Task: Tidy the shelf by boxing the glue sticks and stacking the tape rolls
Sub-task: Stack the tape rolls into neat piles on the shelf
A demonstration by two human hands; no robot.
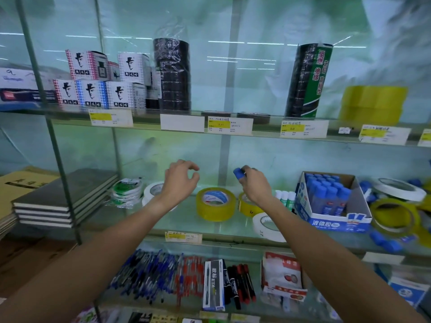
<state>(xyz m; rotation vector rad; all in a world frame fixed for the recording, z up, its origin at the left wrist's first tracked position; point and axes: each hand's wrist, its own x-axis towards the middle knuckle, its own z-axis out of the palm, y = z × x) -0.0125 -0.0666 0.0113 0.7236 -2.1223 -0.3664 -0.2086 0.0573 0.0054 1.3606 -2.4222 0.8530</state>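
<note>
Your right hand (253,186) pinches a blue-capped glue stick (239,173) above the middle of the glass shelf (210,229), fingers curled round its body so that only the cap end shows. The cap points left and slightly up, away from the open glue box (335,220), so the stick's long axis looks to lie roughly along the shelf's length; most of the body is hidden in your grip, so that is a judgement.

The box sits to the right of that hand, towards the shelf's right end, with blue sticks standing upright in its back-left part and bare room towards its front and right. Your right hand is plainly the nearer one. To drop the stick in, you will likely need to carry it rightward and turn it upright, cap up, to match the rest.

Your left hand (180,180) hovers over the shelf holding nothing, fingers loosely curled with thumb and forefinger apart. The yellow tape roll (215,203) lies flat just right of and below it, near the shelf's front edge.
</note>
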